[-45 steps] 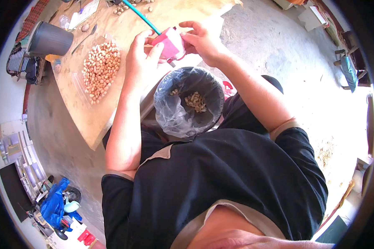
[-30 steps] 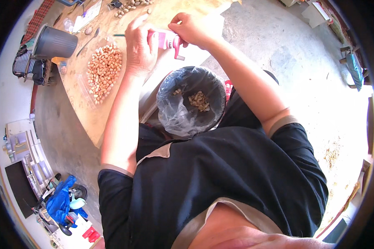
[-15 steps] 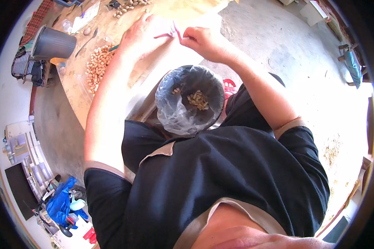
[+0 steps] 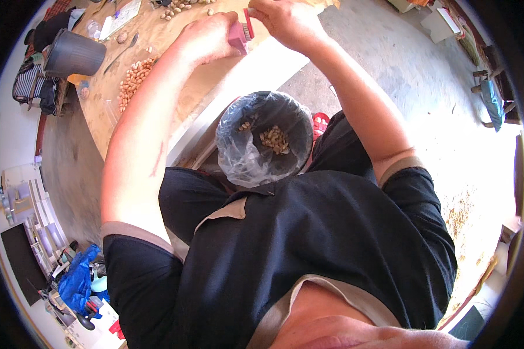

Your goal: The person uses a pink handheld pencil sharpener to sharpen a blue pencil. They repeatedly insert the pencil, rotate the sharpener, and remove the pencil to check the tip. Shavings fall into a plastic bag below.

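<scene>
Over the table's near edge, my left hand (image 4: 211, 38) is closed on a small pink tool (image 4: 237, 38) with a ridged, whitish strip on one side. Right beside it my right hand (image 4: 288, 24) pinches an upright red piece (image 4: 248, 24) that touches or nearly touches the ridged side. Whether the pink and red parts are joined cannot be made out, and my fingers hide much of them. Partly behind my left forearm lies a heap of tan nuts (image 4: 135, 79). Below my hands stands a bin (image 4: 301, 110) lined with clear plastic, with pale shells (image 4: 275, 139) inside.
More nuts (image 4: 183, 7) lie at the far side of the wooden table (image 4: 93, 119). A spoon (image 4: 122, 52) and a dark grey bucket (image 4: 74, 53) are to the left. Bright concrete floor (image 4: 378, 70) stretches to the right, with a stool (image 4: 490, 102) beyond.
Both hands have moved slightly up and away from me. The tool has turned, so its pink body and ridged side show more. The bin and shells look unchanged.
</scene>
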Action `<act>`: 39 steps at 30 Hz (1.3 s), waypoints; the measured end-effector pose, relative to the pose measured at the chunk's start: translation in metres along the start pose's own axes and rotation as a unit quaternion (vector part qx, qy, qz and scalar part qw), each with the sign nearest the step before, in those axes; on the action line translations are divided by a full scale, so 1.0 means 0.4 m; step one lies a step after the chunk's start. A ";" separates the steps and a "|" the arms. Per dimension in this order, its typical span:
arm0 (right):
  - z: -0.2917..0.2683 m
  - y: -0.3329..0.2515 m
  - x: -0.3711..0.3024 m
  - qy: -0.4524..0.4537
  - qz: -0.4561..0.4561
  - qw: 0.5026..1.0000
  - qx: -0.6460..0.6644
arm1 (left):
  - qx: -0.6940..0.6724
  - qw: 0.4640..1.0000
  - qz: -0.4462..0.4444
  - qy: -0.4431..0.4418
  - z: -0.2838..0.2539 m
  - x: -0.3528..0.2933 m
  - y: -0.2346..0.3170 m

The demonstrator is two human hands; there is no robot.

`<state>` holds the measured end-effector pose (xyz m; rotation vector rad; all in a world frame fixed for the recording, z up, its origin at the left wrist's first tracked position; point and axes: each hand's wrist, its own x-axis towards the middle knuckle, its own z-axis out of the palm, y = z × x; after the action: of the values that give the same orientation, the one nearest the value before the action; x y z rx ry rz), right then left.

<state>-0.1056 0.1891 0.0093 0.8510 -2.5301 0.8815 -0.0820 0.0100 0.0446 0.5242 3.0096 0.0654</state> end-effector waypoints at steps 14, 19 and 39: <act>-0.004 -0.078 -0.133 -0.049 -0.070 0.983 -0.164 | -0.008 0.996 0.084 -0.010 -0.002 0.012 -0.012; -0.040 -0.031 -0.069 0.074 -0.116 0.970 -0.201 | -0.039 0.984 0.171 0.008 -0.001 -0.014 -0.016; -0.039 -0.119 -0.150 -0.037 -0.076 0.989 -0.119 | -0.048 0.988 0.147 0.004 0.016 -0.031 -0.021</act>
<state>-0.0280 0.1950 0.0141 0.9960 -2.5265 0.4964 -0.0726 -0.0020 0.0386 0.9531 2.8931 0.2307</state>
